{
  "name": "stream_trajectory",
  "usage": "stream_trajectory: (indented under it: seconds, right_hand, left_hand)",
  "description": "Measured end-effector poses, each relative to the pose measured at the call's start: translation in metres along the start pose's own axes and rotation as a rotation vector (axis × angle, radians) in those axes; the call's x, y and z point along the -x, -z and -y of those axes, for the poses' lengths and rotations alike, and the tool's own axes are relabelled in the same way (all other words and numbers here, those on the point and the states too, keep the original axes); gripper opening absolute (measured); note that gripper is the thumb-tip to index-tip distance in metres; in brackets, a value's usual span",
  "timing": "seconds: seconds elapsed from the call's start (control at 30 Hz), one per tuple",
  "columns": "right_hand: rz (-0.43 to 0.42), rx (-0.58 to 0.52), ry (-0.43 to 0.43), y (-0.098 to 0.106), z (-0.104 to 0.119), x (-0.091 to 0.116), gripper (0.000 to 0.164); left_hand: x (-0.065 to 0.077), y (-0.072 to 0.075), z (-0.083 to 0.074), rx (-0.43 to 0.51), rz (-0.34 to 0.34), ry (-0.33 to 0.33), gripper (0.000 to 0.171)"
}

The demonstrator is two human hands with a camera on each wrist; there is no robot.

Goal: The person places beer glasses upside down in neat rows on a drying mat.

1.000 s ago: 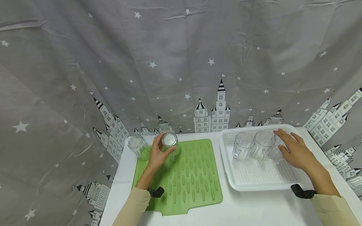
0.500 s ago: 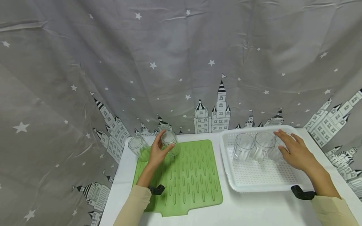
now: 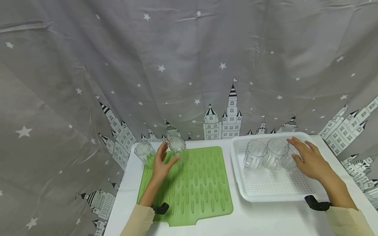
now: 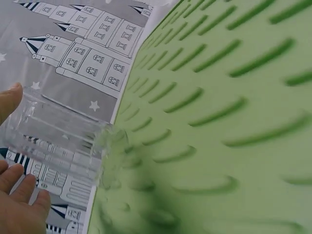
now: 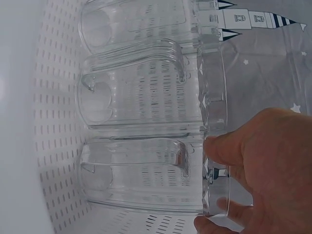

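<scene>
"Has the left hand [image 3: 160, 165] let go?"

"Yes. Half a second ago its thumb and fingers were round the upside-down mug [image 3: 179, 151]; now they're spread and relaxed, and the hand has drawn back a little toward the person."

"And the mug?"

"Standing base up at the far left part of the green mat [image 3: 203, 183], near where it was held. The thumb tip is close beside it, and another upturned glass [image 3: 144, 154] stands to its left, at the mat's far left corner."

"What about the right hand [image 3: 313, 164]?"

"Much the same as in the earlier frame: over the rightmost mug [image 5: 141, 175] in the white basket [image 3: 274, 183]. In the right wrist view the thumb is at one side of the rim, with fingers at the other."

"Gripping it?"

"I can't tell; clear glass and the hand itself hide how firmly the fingers meet it."

"Anything moved over there?"

"No. That mug and the two other mugs [image 3: 255, 154] beside it are in a row, as before."
</scene>
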State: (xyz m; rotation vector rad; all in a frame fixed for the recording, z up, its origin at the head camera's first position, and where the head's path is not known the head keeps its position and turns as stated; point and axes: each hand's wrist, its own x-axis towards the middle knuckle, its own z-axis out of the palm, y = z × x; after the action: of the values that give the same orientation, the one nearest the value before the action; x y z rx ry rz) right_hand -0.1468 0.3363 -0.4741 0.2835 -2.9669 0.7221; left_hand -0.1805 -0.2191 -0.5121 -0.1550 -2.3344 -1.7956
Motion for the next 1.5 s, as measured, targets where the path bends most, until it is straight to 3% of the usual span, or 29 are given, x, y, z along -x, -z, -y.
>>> stream_trajectory:
  seconds: [0.2, 0.43, 0.63, 0.73, 0.9, 1.03, 1.17, 1.5]
  right_hand:
    - [0.01, 0.001, -0.01, 0.001, -0.002, 0.002, 0.056]
    - [0.0, -0.001, -0.008, 0.004, -0.005, 0.006, 0.056]
    - [-0.003, -0.001, 0.001, 0.002, -0.006, 0.005, 0.056]
    - [-0.005, -0.002, 0.006, 0.002, -0.006, 0.005, 0.056]
    - [-0.012, -0.008, 0.016, -0.001, -0.006, 0.005, 0.056]
    - [-0.009, -0.016, 0.024, -0.003, -0.005, 0.004, 0.055]
    - [-0.003, -0.02, 0.018, -0.004, -0.005, 0.003, 0.056]
    - [-0.008, -0.013, 0.01, -0.002, -0.004, 0.0, 0.057]
  left_hand:
    - [0.037, 0.01, 0.001, -0.126, -0.016, -0.033, 0.088]
    - [0.075, 0.021, 0.037, -0.182, -0.113, -0.03, 0.086]
    - [0.099, 0.039, 0.061, -0.359, -0.194, 0.047, 0.07]
    - [0.105, 0.044, 0.069, -0.43, -0.205, 0.068, 0.06]
    - [0.11, 0.046, 0.079, -0.466, -0.208, 0.026, 0.053]
    - [0.113, 0.044, 0.082, -0.547, -0.221, -0.022, 0.05]
    - [0.115, 0.042, 0.082, -0.625, -0.226, -0.015, 0.049]
    - [0.114, 0.042, 0.084, -0.639, -0.227, -0.012, 0.048]
